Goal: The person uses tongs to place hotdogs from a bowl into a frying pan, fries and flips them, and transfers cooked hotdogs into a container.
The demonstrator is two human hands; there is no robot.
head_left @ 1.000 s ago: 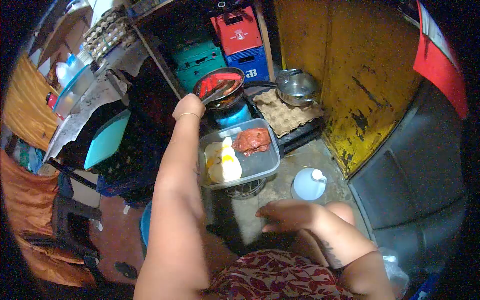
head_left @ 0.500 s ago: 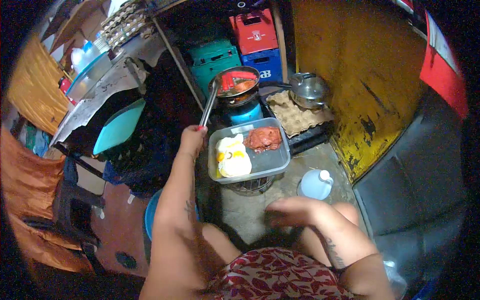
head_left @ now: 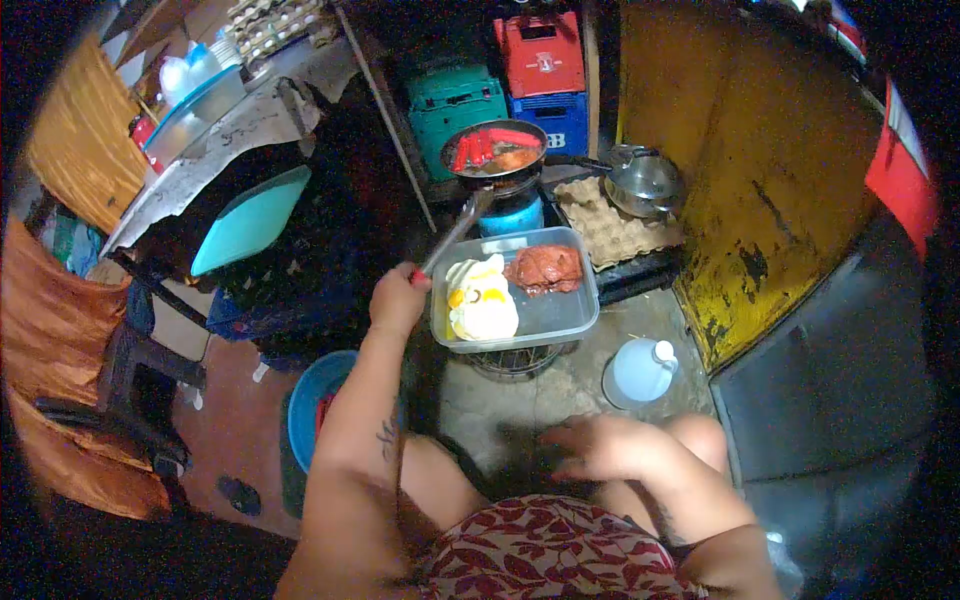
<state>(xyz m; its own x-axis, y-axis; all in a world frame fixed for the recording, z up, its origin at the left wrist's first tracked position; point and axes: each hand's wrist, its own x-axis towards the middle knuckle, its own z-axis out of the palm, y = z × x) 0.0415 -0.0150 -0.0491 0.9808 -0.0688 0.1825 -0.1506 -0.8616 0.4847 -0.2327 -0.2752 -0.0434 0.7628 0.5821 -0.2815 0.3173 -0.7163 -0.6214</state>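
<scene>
My left hand (head_left: 398, 298) is closed around the red-ended grip of metal tongs (head_left: 452, 238), which point up toward the frying pan. Their far end lies just in front of the pan (head_left: 543, 160), apart from the food. Several red hotdogs (head_left: 488, 148) and a browned piece (head_left: 517, 158) lie in oil there. Between my hands and the stove stands a clear plastic container (head_left: 545, 335) with fried eggs (head_left: 485, 312) on its left and reddish meat slices (head_left: 548, 270) on its right. My right hand (head_left: 590, 442), somewhat blurred, hovers above my knee with fingers apart, holding nothing.
A blue burner (head_left: 512, 215) supports the pan. Right of it are an egg tray (head_left: 610, 235) and a lidded pot (head_left: 642, 185). A water jug (head_left: 638, 375) stands on the floor, a blue basin (head_left: 303, 410) at left. Crates (head_left: 460, 110) stack behind the pan.
The tongs have come away from the hotdogs and dropped lower, in front of the pan. My right hand has shifted slightly and its fingers have spread. The view has turned a little left.
</scene>
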